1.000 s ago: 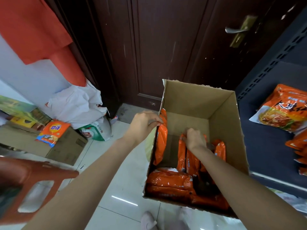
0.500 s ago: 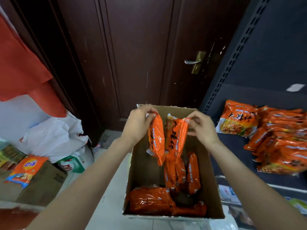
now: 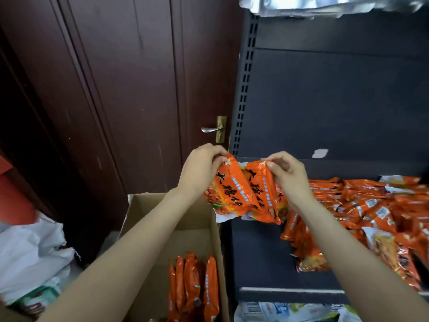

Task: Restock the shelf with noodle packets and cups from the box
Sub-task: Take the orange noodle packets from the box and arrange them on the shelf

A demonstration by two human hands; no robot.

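Head view: two orange noodle packets [image 3: 246,191] are being held side by side above the left end of the dark shelf [image 3: 260,256], at the corner where the shelf meets the cardboard box [image 3: 176,231]. The left hand [image 3: 199,169] is pinching the top edge of the left packet with fingers closed on it; the right hand [image 3: 289,176] is gripping the top corner of the right packet in the same way. Half a second ago both packets were hanging over the open box; they are now sitting higher and further right, over the shelf edge, with printed faces turned toward the camera. The box itself is now lying lower in the view, with several packets still standing upright [image 3: 195,289] inside it.

To the right, a loose pile of matching orange packets [image 3: 371,217] is lying on the shelf, just beside the held pair. The perforated shelf upright [image 3: 243,89] is standing directly behind the hands. A dark red door [image 3: 130,89] with a metal handle [image 3: 212,129] is filling the background on the left, and a white plastic bag [image 3: 30,254] is lying beside the box.

Each held packet is carrying large black Chinese characters and a line of small blue print; neither is sharp enough to read with confidence. A white label [image 3: 320,153] is stuck on the shelf's back panel, its text illegible.
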